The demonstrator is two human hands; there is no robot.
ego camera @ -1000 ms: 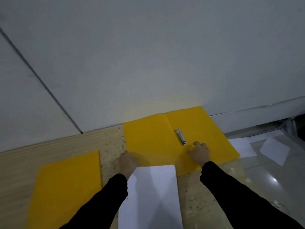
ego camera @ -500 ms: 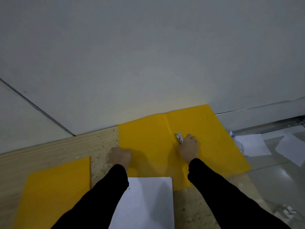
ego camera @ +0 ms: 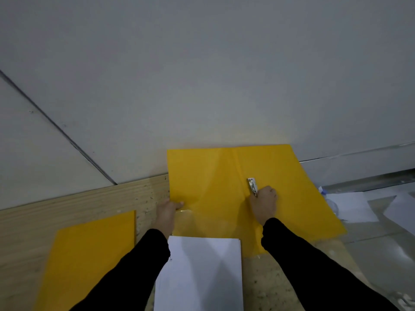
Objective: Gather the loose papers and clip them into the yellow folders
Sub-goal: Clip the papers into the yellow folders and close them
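Plainly, the open yellow folder [ego camera: 202, 176] lies spread flat on the wooden tabletop [ego camera: 67, 205], its far edge against the grey wall [ego camera: 202, 86]. A crease runs down its middle. Just right of that crease, on the right leaf, sits the metal clip [ego camera: 252, 186], a narrow silver piece that bears no lettering I can read.

The right hand [ego camera: 265, 203] rests on the right leaf with its fingers curled around the near end of the clip, grasping it. The left hand [ego camera: 167, 213] is at the folder's left edge. Its thumb lies on top of the left leaf, and the other fingers are out of sight, so I cannot tell whether they curl under the edge or lie loose. Both arms wear black sleeves [ego camera: 314, 265].

The stack of white papers [ego camera: 202, 272] lies nearest the person, between the two forearms, and its far edge overlaps the near edge of the open folder. The top sheet looks blank, apart from a tiny dark mark by its far left corner, next to the left sleeve, which is too small to read.

To the left, apart from the open one, a closed yellow folder [ego camera: 89, 261] lies flat on the wood, and its cover carries no legible label.

Off the right side of the table, lower down, two loose sheets rest on the glossy floor [ego camera: 381, 254]. One sheet [ego camera: 352, 209] lies just beside the open folder's right edge, and the other sheet [ego camera: 402, 212] lies farther right, cut off by the frame. Both show plain white faces.
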